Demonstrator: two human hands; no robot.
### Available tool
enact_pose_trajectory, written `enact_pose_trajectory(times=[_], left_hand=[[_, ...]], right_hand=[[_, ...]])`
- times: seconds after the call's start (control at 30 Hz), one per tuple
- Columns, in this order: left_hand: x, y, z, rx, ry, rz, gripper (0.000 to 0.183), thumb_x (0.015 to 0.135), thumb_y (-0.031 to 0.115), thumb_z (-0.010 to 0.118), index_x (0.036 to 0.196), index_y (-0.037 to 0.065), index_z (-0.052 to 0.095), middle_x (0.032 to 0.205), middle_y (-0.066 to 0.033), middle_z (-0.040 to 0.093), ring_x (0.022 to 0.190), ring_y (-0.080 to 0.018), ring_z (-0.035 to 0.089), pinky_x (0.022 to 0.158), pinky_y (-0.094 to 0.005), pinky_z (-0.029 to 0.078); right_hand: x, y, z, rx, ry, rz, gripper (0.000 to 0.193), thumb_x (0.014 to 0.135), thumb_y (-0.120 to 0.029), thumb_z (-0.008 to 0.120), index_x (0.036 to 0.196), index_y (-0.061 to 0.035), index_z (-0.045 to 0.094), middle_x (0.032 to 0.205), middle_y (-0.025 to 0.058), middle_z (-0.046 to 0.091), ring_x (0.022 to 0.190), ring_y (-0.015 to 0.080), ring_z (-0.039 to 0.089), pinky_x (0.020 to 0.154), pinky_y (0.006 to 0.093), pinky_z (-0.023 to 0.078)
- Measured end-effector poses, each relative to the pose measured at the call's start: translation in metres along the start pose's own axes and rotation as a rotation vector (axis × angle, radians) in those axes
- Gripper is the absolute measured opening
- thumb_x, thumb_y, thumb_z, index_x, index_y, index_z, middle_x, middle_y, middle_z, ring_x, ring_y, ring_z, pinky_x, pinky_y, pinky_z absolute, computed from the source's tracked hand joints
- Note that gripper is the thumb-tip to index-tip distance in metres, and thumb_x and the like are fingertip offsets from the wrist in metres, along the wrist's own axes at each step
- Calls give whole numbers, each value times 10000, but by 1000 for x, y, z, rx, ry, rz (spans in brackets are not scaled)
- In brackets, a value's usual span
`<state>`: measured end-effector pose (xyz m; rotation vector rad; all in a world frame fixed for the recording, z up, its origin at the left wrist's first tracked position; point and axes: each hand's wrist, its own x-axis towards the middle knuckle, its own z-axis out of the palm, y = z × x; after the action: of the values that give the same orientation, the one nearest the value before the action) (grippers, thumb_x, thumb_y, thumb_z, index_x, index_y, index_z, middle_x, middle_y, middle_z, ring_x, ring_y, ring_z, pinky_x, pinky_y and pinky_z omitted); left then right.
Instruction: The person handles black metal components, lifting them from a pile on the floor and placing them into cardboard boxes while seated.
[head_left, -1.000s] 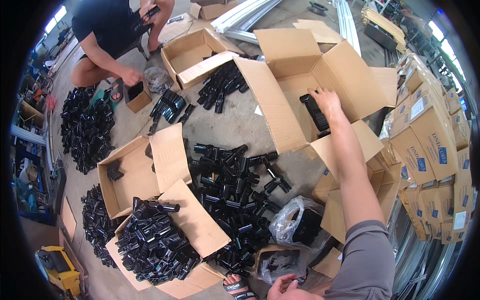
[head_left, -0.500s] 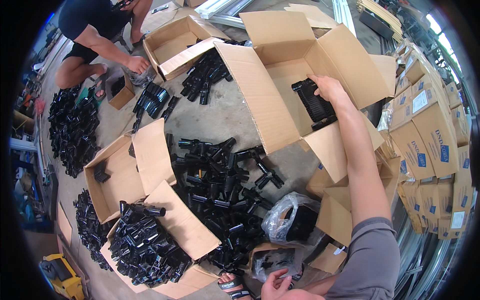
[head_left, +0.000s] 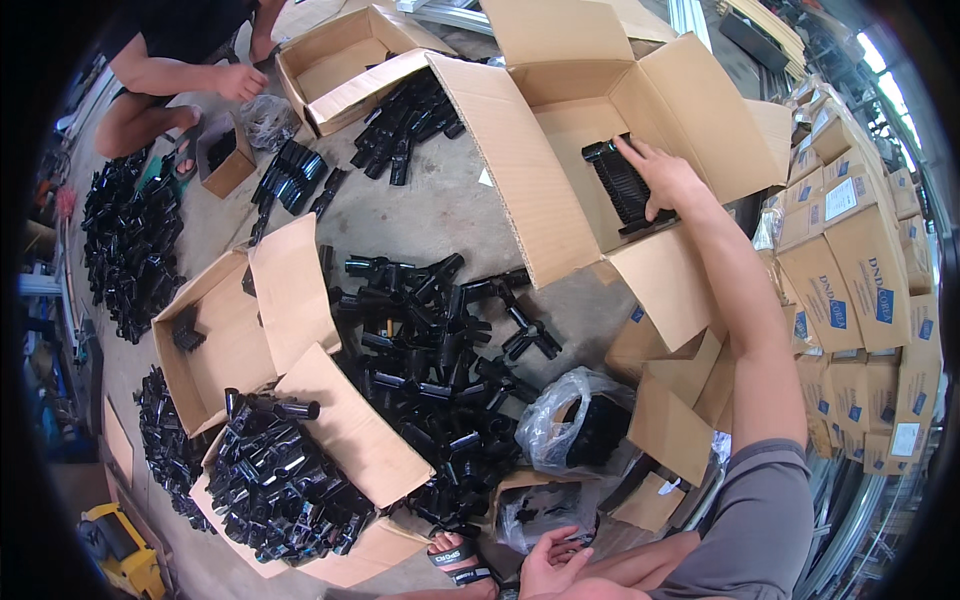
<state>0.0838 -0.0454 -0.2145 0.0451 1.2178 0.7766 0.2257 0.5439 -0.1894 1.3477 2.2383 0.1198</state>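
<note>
Inside the large open carton, a neat row of black metal pipe joints lies on the bottom. My right hand spans this row, fingertips on its far end and thumb at its near end. Low in the picture, my left hand hangs with loosely bent fingers apart and nothing visible in them. Just beyond it is a small box lined with clear plastic, holding dark parts. A clear plastic bag with black pieces stands behind that box.
Heaps of black joints cover the floor centrally and at left. An open carton holds a few; another overflows. A co-worker's hand is near crumpled plastic. Stacked cartons stand right, a yellow-black machine lower left.
My right hand has turned and spread along the row, its thumb now at the near end. The loose near piece now sits in line. The co-worker's hand has lifted away from the plastic.
</note>
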Motion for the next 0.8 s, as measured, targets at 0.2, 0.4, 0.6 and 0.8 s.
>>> enact_pose_trajectory(times=[0.2, 0.4, 0.6, 0.8], left_hand=[[-1, 3, -3, -36, 23, 7, 548, 792, 39, 788, 1265, 108, 519, 1024, -89, 647, 957, -173, 621, 830, -348, 538], [0, -11, -3, -33, 7, 114, 581, 781, 20, 793, 1281, 96, 508, 1029, -90, 659, 939, -163, 631, 826, -334, 531], [-4, 4, -3, -22, -10, 66, 575, 781, -9, 784, 1275, 89, 506, 1023, -76, 656, 887, -135, 620, 798, -302, 519], [-2, -2, -8, -28, -12, 76, 585, 784, 4, 787, 1284, 84, 495, 1041, -87, 662, 927, -140, 625, 813, -306, 520]], right_hand=[[-9, -4, 8, 65, 181, -8, 1307, 506, -162, 922, 1558, -200, 148, 1476, 117, 406, 1337, 322, 432, 1042, 432, 451], [-17, -24, 0, -124, 0, 15, 1257, 556, -229, 924, 1551, -186, 158, 1365, 110, 493, 1223, 305, 536, 958, 454, 490], [-2, -20, 18, -313, 8, 14, 1168, 642, -154, 843, 1560, -155, 120, 1331, 105, 504, 1173, 281, 570, 870, 436, 525], [0, -18, 21, -163, 68, 44, 1021, 653, -204, 827, 1497, -106, 261, 1262, 122, 551, 1156, 303, 580, 905, 441, 524]])
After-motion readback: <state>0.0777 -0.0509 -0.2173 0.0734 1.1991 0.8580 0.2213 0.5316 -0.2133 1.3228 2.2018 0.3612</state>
